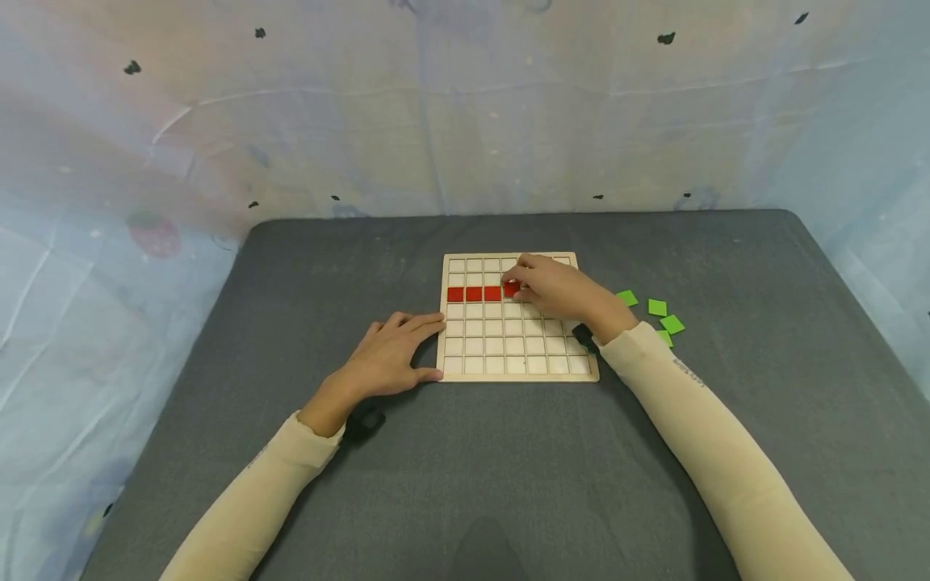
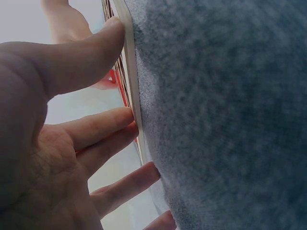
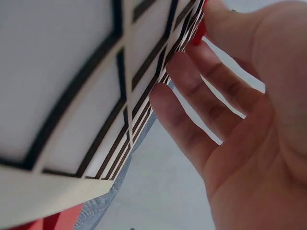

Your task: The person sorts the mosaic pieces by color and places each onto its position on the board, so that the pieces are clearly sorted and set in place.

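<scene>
A wooden grid board (image 1: 514, 377) lies on the dark cloth, with three red square tiles (image 1: 474, 294) side by side at the left of its third row. Between thumb and fingers my right hand (image 1: 555, 286) pinches another red tile (image 3: 199, 32), tilted over the fourth cell of that row. Whether this tile touches the board I cannot tell. My left hand (image 1: 388, 355) rests at the board's left edge, its thumb and extended fingertips touching the rim (image 2: 130, 72). Part of the board's right side is hidden under the right hand and wrist.
Several green square tiles (image 1: 657, 307) lie right of the board, partly behind the right forearm. Red pieces (image 3: 57, 219) show beyond the board's edge in the right wrist view. A patterned curtain (image 1: 465, 121) hangs behind the table (image 1: 349, 266).
</scene>
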Motion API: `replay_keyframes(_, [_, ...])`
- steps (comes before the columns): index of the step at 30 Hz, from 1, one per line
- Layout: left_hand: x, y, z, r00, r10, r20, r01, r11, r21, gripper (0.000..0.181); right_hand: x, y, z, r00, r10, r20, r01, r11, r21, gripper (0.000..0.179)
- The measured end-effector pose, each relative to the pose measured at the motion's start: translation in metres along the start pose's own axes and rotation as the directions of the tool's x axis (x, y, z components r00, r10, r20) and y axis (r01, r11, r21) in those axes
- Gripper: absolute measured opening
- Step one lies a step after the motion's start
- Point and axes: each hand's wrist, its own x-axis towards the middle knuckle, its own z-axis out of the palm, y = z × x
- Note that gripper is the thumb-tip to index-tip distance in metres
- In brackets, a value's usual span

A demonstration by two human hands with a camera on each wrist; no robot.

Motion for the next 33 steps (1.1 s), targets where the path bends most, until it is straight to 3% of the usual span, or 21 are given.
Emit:
replay_keyframes(17, [-0.0004,-0.0009,0.0003,1.0,0.0,-0.002,0.0,1.0,-0.007,0.079,-0.0012,-0.0016,0.0026,0.999,-0.038,-0.022,0.037,0.998,-0.055,0.032])
replay_keyframes(33, [0.0004,0.0012,-0.0005,1.0,-0.017,0.005,0.017,1.0,0.006,0.079,-0.0041,-0.0004,0.0005,0.999,-0.024,-0.028,0.024,1.0,-0.014,0.033])
